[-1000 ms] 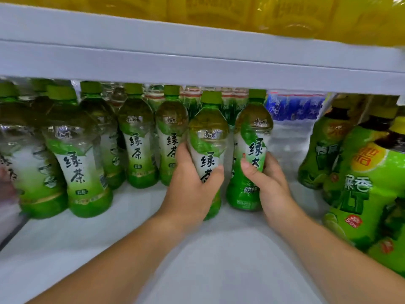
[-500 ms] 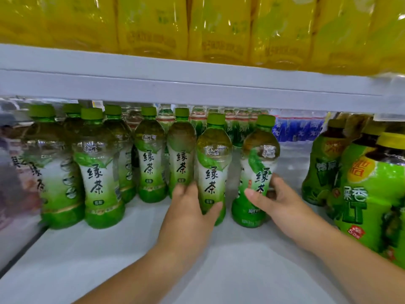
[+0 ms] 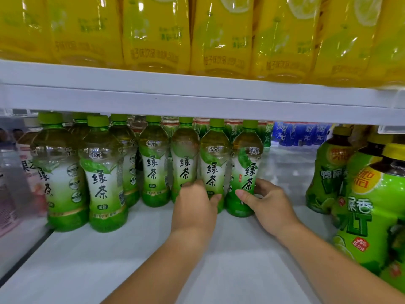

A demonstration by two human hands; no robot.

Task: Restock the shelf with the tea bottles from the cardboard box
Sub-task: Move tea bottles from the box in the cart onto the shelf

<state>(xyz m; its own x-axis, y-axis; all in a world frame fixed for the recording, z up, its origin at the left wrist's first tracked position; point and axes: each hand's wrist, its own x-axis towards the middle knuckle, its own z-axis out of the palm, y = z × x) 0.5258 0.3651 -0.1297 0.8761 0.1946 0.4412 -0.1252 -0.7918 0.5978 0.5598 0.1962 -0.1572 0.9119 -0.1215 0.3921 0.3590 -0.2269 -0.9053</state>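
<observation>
At the left edge of the shelf (image 3: 153, 260) stand blurred pink bottles (image 3: 28, 172). Just beside them the tea bottles (image 3: 100, 172) begin, with green caps and green-and-white labels. Two stand nearer the front edge and the others form a tight row farther back at mid-shelf. More bottles crowd behind them toward the back edge. The left hand (image 3: 195, 207) grasps the second-last bottle (image 3: 213, 167) of that row low down, thumb across its front and fingers round its left side. The right hand (image 3: 269, 200) grasps the last bottle (image 3: 246, 170), thumb on the front of the label and fingers curled behind its right side. Both bottles have their bases on the shelf, just beside each other. Farther right, blue bottles (image 3: 300, 133) sit at the back edge. Along the right edge stand lime bottles (image 3: 372, 205) in green wrap with yellow caps, running toward the front corner. Overhead, the upper shelf (image 3: 197, 99) carries yellow bottles (image 3: 221, 36) along its front edge.
</observation>
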